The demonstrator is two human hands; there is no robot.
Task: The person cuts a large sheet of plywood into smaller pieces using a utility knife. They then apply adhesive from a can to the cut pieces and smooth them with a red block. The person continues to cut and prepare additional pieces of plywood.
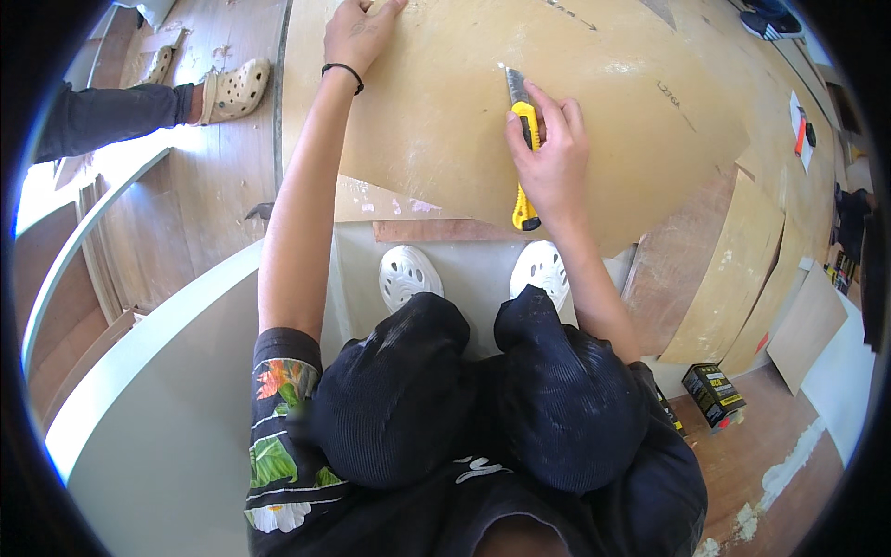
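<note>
In my right hand is a yellow and black utility knife, held along its handle with the fingers closed around it. Its blade is out and points away from me, over a large thin tan sheet. Whether the tip touches the sheet, I cannot tell. My left hand rests near the sheet's far left part, thumb apart from the fingers, with its fingertips partly cut off by the upper edge. A black band circles that wrist. Pencil marks show on the sheet's right side.
Another person's leg in a cream clog is at the left; a dark shoe is far right. A curved white panel stands left of me. Board offcuts, a black-yellow box and a red-handled tool lie to the right.
</note>
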